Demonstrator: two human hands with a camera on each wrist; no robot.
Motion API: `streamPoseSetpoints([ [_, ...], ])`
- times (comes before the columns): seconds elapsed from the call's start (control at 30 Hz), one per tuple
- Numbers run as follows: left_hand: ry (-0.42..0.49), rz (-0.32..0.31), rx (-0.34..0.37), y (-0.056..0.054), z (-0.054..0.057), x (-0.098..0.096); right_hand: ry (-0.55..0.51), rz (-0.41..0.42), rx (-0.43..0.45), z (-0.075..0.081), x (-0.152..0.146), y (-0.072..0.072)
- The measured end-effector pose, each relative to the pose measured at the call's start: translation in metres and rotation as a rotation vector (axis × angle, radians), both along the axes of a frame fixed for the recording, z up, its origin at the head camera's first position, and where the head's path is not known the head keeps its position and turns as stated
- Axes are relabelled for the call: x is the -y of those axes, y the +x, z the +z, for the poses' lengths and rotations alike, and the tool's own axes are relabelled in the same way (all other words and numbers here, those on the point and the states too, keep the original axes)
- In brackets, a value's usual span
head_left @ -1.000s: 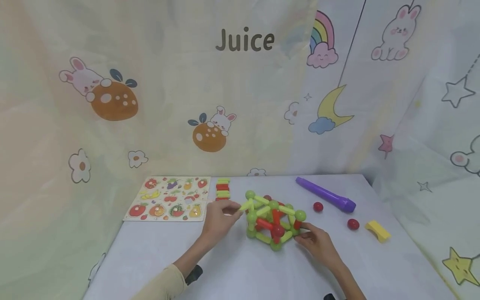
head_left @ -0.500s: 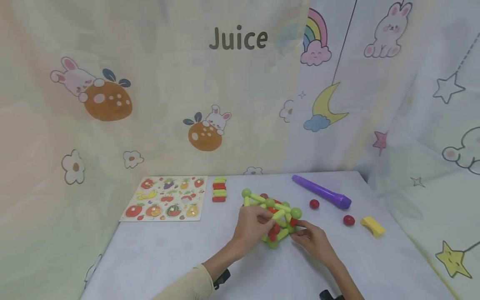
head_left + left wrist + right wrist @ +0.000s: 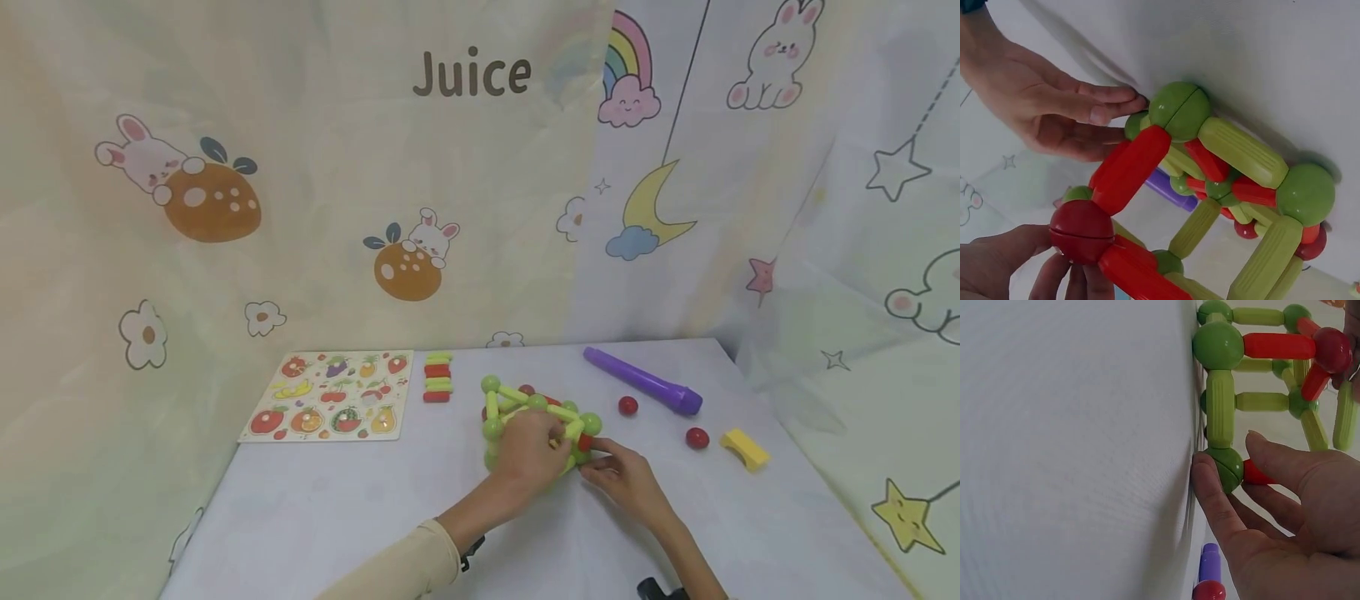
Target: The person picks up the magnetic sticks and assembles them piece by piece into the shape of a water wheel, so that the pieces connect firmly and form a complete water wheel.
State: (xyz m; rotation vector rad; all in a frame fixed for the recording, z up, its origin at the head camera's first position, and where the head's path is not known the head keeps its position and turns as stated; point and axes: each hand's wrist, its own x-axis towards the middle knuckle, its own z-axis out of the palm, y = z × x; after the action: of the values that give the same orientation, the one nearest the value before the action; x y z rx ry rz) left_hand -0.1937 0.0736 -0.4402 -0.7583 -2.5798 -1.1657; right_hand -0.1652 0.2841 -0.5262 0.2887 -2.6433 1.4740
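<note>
A magnetic ball-and-stick frame point(image 3: 491, 404) of green and red balls with light green and red rods stands on the table. My left hand point(image 3: 528, 450) reaches over its near side and covers part of it in the head view. Its fingers pinch a loose light green magnetic stick point(image 3: 1344, 415), which lies close to a red ball point(image 3: 1333, 350) in the right wrist view. At the frame's lower right corner, my right hand point(image 3: 630, 483) grips a green ball point(image 3: 1225, 469) low by the table, with its thumb near a red rod point(image 3: 1257, 472).
Behind on the left lies a fruit puzzle board point(image 3: 322, 400), with a row of short green and red sticks point(image 3: 438, 379) beside it. To the right are a purple toy microphone point(image 3: 645, 381), two red balls point(image 3: 627, 406) and a yellow arch block point(image 3: 745, 450). A printed curtain hangs behind.
My left hand has carried the light green stick from the frame's left side rightward across its front, toward the right corner. My right hand keeps its grip at that corner.
</note>
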Motion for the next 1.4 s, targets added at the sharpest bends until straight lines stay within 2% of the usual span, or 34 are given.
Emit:
streamPoseSetpoints([
  [0.1,-0.032,0.004,-0.06,0.0,0.0,-0.002,-0.001,0.009,-0.006,0.001,0.001,0.0],
  [0.27,-0.061,0.014,-0.158,0.002,-0.004,-0.001,-0.003,-0.002,0.031,0.005,0.004,0.001],
  [0.43,-0.071,0.022,-0.223,0.004,-0.008,0.003,0.008,-0.014,0.066,0.007,0.008,0.004],
  [0.6,-0.123,0.048,-0.307,0.005,-0.011,0.01,0.011,-0.01,0.072,0.007,0.014,0.006],
  [0.73,-0.138,0.066,-0.286,0.007,-0.013,0.016,0.021,-0.008,0.07,0.007,0.016,0.006],
  [0.87,-0.138,0.057,-0.269,0.008,-0.014,0.022,0.013,-0.015,0.077,0.008,0.018,0.007],
  [0.97,-0.097,0.03,-0.275,0.006,-0.012,0.032,0.006,-0.01,0.065,0.007,0.019,0.008],
  [1.03,-0.029,0.016,-0.259,0.0,-0.009,0.043,0.002,-0.015,0.062,0.007,0.021,0.009],
  [1.1,0.062,0.036,-0.213,-0.012,-0.006,0.057,-0.017,-0.039,0.089,0.007,0.022,0.011],
  [1.17,0.146,0.08,-0.107,-0.03,-0.006,0.073,-0.051,-0.077,0.14,0.009,0.024,0.013],
  [1.23,0.202,0.138,0.067,-0.05,-0.01,0.086,-0.101,-0.112,0.196,0.012,0.027,0.015],
  [1.3,0.215,0.173,0.288,-0.065,-0.017,0.097,-0.163,-0.132,0.263,0.017,0.03,0.016],
  [1.4,0.193,0.168,0.595,-0.078,-0.032,0.105,-0.225,-0.135,0.36,0.024,0.035,0.017],
])
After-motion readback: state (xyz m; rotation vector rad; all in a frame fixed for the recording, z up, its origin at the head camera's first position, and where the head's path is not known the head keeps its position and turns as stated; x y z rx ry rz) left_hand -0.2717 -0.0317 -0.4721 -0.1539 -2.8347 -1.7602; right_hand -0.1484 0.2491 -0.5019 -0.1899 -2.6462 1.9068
